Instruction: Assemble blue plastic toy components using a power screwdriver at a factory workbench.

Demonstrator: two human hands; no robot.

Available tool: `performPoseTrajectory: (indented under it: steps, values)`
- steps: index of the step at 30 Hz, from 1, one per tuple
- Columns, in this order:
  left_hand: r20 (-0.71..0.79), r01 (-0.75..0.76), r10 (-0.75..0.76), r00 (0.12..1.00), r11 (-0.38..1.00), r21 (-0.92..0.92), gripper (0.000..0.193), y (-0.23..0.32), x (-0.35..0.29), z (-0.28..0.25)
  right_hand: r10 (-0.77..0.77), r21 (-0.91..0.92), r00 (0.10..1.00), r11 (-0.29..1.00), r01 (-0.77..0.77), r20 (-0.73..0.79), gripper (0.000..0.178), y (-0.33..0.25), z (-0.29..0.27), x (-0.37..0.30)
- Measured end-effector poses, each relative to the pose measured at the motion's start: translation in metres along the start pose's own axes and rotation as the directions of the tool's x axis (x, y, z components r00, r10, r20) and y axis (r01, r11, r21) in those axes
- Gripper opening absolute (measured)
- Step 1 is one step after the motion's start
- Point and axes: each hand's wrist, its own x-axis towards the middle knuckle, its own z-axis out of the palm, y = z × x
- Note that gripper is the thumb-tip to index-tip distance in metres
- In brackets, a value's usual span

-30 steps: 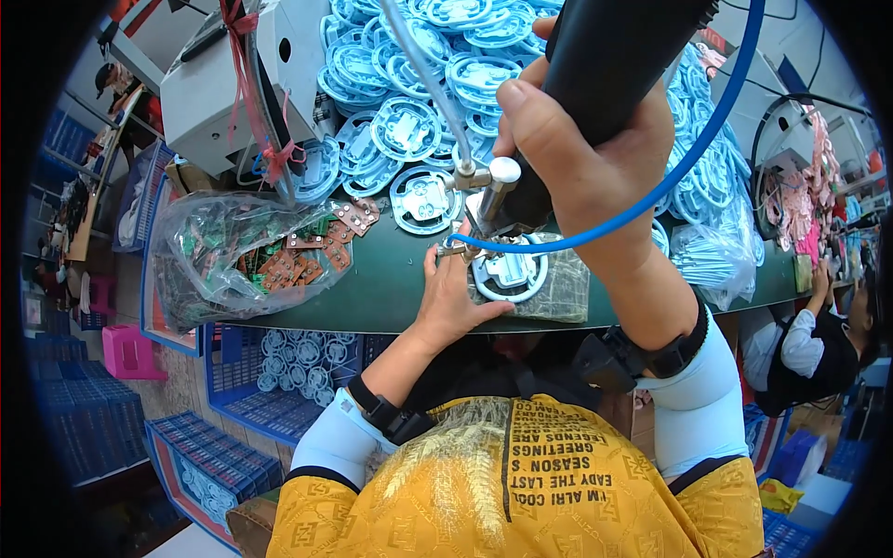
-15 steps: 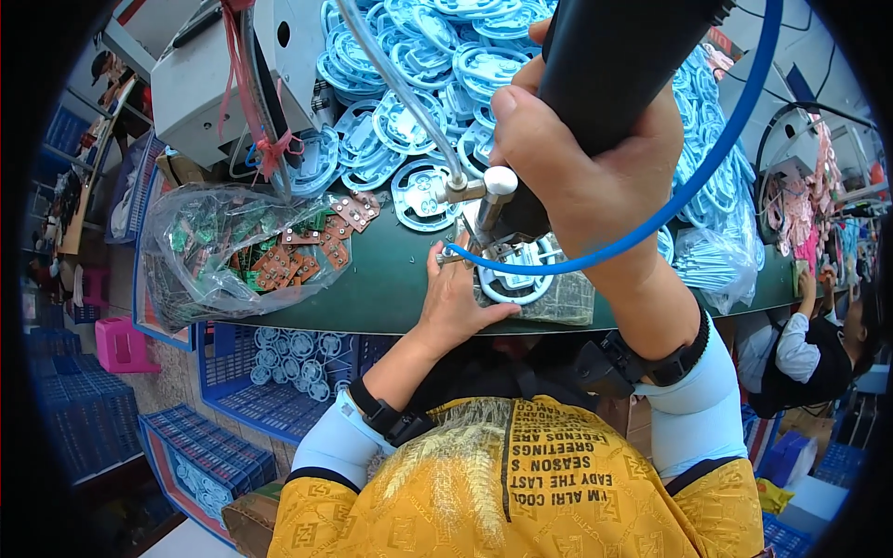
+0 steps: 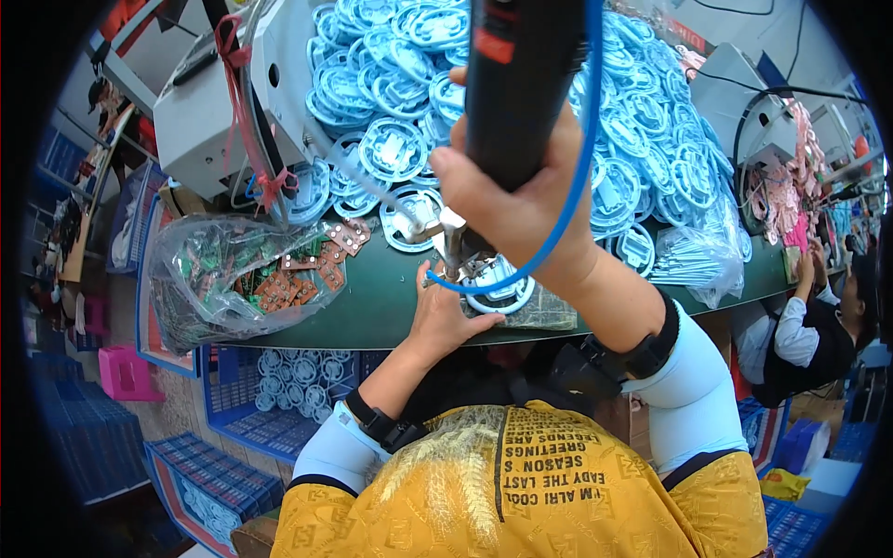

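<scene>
My right hand [image 3: 526,200] is wrapped round the black body of a powered screwdriver [image 3: 521,93], which stands almost upright. Its metal nose [image 3: 454,237] points down at a light-blue round plastic part [image 3: 502,288]; the tip's contact with it is hidden. Thumb and fingers of my left hand [image 3: 442,312] hold that part's near-left side. The part lies on a taped, brownish flat block [image 3: 549,313] at the table's front edge. A blue hose [image 3: 567,200] loops from the screwdriver down to its nose. A blurred clear tube [image 3: 349,167] also runs to the nose.
A big heap of light-blue round parts [image 3: 391,149] covers the table's back. At left, a clear bag [image 3: 186,279] holds small circuit boards [image 3: 288,288], near a grey machine box [image 3: 223,93]. Bagged white sticks [image 3: 698,265] lie right. Below stands a blue crate [image 3: 233,395]. Another person [image 3: 809,325] works at right.
The screwdriver and my right hand have swung left and become more upright, with the nose shifting left and slightly down. My left hand stays at the round plastic part.
</scene>
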Motion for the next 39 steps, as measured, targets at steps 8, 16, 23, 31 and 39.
performPoseTrajectory:
  steps: [8,16,23,31,39]
  values:
    - [-0.023,-0.125,0.137,0.990,0.949,0.288,0.099,0.039,0.018,-0.012,-0.187,-0.136,0.972,0.976,0.168,-0.143,0.036,-0.047,-0.091,0.021]
    - [0.224,-0.281,0.199,0.954,0.854,0.437,0.057,0.057,0.031,0.010,-0.060,-0.080,0.971,0.996,0.043,-0.230,0.038,-0.014,-0.096,0.003]
    - [0.195,-0.319,0.257,0.946,0.838,0.443,0.044,0.058,0.023,0.015,-0.047,-0.056,0.976,0.998,0.036,-0.213,0.039,-0.001,-0.088,-0.007]
    - [0.190,-0.323,0.266,0.945,0.850,0.415,0.042,0.056,0.025,0.013,-0.060,-0.139,0.977,0.990,0.031,-0.204,0.036,0.010,-0.087,-0.016]
    - [0.207,-0.342,0.277,0.938,0.832,0.437,0.042,0.054,0.026,0.014,-0.044,-0.233,0.976,0.972,-0.007,-0.214,0.038,0.014,-0.076,-0.019]
